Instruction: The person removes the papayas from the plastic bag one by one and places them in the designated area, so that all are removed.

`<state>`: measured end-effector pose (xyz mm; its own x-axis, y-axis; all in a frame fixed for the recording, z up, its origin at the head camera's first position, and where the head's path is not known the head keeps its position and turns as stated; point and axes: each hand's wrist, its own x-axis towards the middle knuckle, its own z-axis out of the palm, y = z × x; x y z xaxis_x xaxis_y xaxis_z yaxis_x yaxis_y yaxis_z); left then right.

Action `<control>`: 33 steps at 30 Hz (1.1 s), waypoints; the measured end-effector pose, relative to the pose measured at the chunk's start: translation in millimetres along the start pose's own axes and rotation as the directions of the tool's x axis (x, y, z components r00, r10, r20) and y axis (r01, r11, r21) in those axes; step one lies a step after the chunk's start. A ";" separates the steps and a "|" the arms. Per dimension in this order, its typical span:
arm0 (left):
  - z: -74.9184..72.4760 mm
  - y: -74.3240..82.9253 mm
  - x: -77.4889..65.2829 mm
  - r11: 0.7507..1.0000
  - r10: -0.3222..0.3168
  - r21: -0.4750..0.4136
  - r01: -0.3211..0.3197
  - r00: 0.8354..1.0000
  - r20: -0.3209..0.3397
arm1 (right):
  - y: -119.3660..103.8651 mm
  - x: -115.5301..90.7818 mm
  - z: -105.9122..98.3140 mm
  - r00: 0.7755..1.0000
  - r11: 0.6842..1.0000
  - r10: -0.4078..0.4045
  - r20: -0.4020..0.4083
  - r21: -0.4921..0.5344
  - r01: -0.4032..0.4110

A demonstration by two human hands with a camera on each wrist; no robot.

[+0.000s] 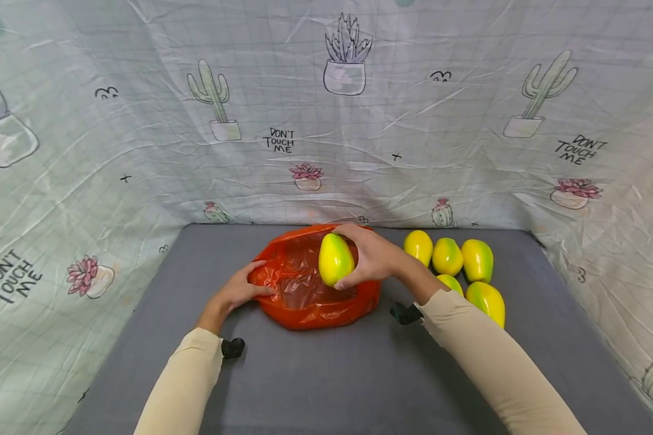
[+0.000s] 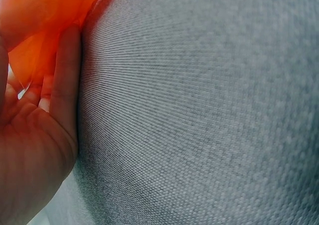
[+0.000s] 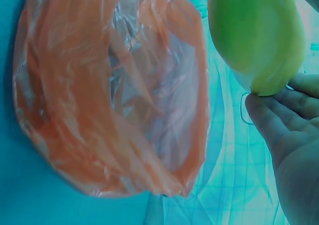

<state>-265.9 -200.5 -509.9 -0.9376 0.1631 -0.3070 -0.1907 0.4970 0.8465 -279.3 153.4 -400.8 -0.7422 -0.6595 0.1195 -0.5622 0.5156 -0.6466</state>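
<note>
My right hand (image 1: pixel 371 257) grips a yellow-green mango (image 1: pixel 335 260), thumb and fingers around it, above the mouth of an orange-red plastic bag (image 1: pixel 310 317). In the right wrist view the mango (image 3: pixel 256 40) appears apart from the bag (image 3: pixel 65 100), with fingertips (image 3: pixel 261 103) against its lower end. The bag lies on the grey table, its mouth spread wide. My left hand (image 1: pixel 236 293) touches the bag's left side with thumb and fingers spread. Its fingers look mostly straight in the left wrist view, some partly behind the orange film (image 2: pixel 40 15).
Several more mangoes (image 1: pixel 477 261) lie on the right of the grey table (image 1: pixel 315 374), partly behind my right forearm. A patterned cloth (image 1: pixel 392 115) hangs behind the table and along its sides. A black wrist device (image 1: pixel 405 313) juts from beside each sleeve.
</note>
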 end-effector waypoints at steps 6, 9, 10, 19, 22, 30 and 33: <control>0.4 -1.7 -0.5 1.000 0.000 -0.006 0.000 1.000 -0.002 | 2.0 -8.4 -5.6 1.000 1.000 0.023 0.014 0.002 -0.023; 0.7 -2.1 -0.9 1.000 -0.001 -0.003 0.001 1.000 -0.003 | 4.2 -13.3 -7.7 0.999 1.000 0.028 0.016 0.005 -0.028; 0.7 -2.0 -1.4 1.000 -0.002 -0.005 0.002 1.000 -0.003 | 5.0 -14.9 -8.3 0.999 1.000 0.031 0.014 0.002 -0.031; 1.4 -1.4 -2.6 1.000 0.014 -0.002 -0.014 1.000 0.000 | 11.4 -30.5 -13.1 0.999 0.999 0.043 0.003 -0.024 -0.043; 1.8 -1.1 -2.2 1.000 0.020 -0.001 -0.020 1.000 0.001 | 14.3 -35.9 -14.7 0.999 0.998 0.051 -0.006 -0.039 -0.051; 3.2 -0.5 -2.5 1.000 0.009 0.000 -0.009 1.000 0.002 | 18.9 -48.2 -18.8 0.998 0.998 0.061 -0.009 -0.020 -0.061; 3.3 -1.4 -3.0 1.000 0.012 0.005 -0.012 1.000 0.002 | 21.1 -52.2 -20.0 0.998 0.998 0.056 -0.010 -0.008 -0.056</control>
<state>-261.8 -198.8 -511.6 -0.9394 0.1703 -0.2976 -0.1783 0.4989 0.8481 -259.7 209.6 -405.6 -0.7760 -0.6241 0.0907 -0.5227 0.5560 -0.6463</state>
